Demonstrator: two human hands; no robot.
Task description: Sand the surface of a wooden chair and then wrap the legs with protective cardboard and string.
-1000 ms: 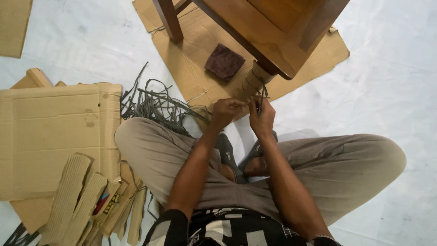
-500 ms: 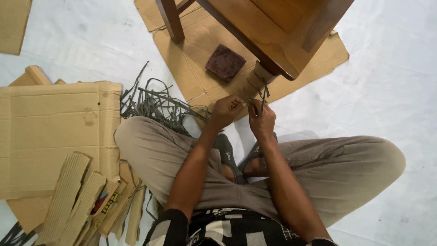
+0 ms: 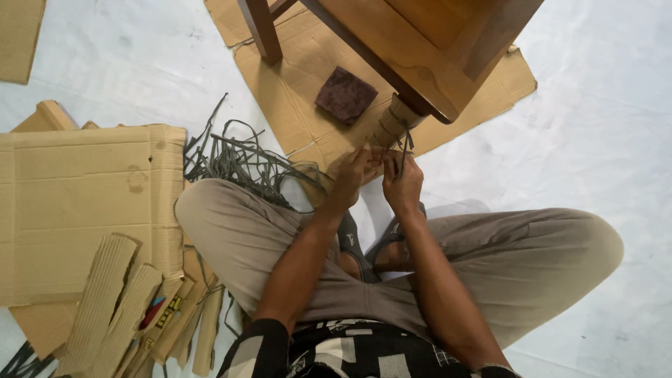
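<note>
Both hands are meeting just above the middle of the frame, at the foot of the wrapped chair leg (image 3: 390, 126). That leg, covered in corrugated cardboard, is slanting from the corner of the wooden chair (image 3: 427, 42) at upper centre down and leftward toward the hands, so its long axis is running diagonally, with its lower end pointing at the left hand. Left hand (image 3: 352, 178) is lying slightly left of and below the leg's lower end, fingers curled and reaching up against the cardboard wrap; whether it is pinching anything there is too small to tell. Right hand (image 3: 402, 183) is sitting directly below the leg, a little closer to it, and is gripping a dark strap (image 3: 402, 150) that is rising from its fingers up to the leg, where it is looping around the wrap. So the leg is lying just above and ahead of both hands, the two almost touching each other beneath it. A pile of loose dark straps (image 3: 238, 161) is lying to the left of the left hand, beside the person's knee, and a dark brown sanding pad (image 3: 345, 95) is resting on the flat cardboard sheet (image 3: 294, 105) under the chair, up and left of the leg. More cardboard pieces (image 3: 84, 203) are lying along the left edge.
</note>
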